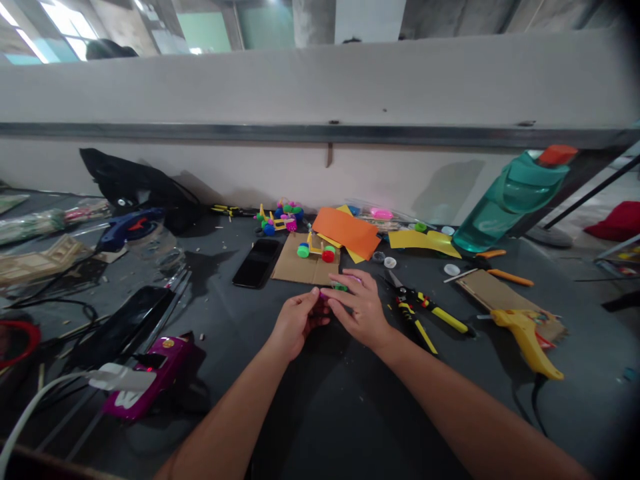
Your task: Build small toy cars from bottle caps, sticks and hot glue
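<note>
Pinching a small purple piece (323,294) above a cluttered, dark grey table (220,360)

The left hand (295,323) has its thumb and forefinger together on the purple piece, just in front of the body of the right hand. The right hand (363,310) has its fingers curved and partly spread beside the piece; whether they grip it is hidden. A small green part shows beneath the right fingers.

Just beyond the hands lies a flat brown cardboard square (290,265), bearing a little yellow-framed model with green and red wheels (315,250). Past it are an orange paper sheet (345,230) and a cluster of multicoloured models. A black rectangular phone (257,263) lies beyond and left of the left hand; nearer and further left sits a magenta box (173,360) with a white plug.

Right of the right hand rest black-and-yellow-handled pliers, and further right a yellow glue gun (523,337). A translucent teal bottle with an orange cap (507,197) leans beyond.

Well past both hands, a pale partition (250,93) with a grey metal rail (280,134) backs the table. Above it appear bright windows (67,23), green panels and grey walls.
</note>
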Available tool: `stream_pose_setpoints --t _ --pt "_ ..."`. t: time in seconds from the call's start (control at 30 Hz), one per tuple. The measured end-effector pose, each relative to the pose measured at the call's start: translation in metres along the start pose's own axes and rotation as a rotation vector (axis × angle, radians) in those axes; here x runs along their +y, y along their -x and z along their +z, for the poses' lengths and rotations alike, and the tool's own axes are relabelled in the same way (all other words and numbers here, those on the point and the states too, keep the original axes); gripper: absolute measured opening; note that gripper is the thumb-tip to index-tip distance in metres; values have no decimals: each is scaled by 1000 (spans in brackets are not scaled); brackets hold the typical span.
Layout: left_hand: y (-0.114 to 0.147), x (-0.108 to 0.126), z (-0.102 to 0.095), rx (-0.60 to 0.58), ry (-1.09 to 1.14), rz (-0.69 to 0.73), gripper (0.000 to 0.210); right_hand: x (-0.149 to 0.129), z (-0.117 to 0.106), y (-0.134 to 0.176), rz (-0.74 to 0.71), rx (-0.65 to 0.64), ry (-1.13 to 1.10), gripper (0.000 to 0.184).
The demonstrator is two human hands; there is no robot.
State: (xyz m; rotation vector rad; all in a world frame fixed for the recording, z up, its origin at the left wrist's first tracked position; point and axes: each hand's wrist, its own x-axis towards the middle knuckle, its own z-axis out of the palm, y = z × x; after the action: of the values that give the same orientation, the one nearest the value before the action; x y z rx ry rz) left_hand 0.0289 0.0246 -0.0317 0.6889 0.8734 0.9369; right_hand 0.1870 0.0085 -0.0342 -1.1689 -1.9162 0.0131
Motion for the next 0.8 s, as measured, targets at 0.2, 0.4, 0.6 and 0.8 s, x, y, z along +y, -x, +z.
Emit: stream_pose_setpoints --t 0.2,0.4,0.6,0.8 --pt "0 1 0 8 2 -10 27 0 0 0 -16 -28 69 27" --pt "1 3 0 43 -23 -4 28 0 -1 -1 -54 -64 106 27" --pt "1 4 -1 55 -59 -6 25 0 -1 0 -73 -74 111 29" --pt "1 4 -2 52 -62 -4 24 -1 -1 -1 -115 -98 151 26"
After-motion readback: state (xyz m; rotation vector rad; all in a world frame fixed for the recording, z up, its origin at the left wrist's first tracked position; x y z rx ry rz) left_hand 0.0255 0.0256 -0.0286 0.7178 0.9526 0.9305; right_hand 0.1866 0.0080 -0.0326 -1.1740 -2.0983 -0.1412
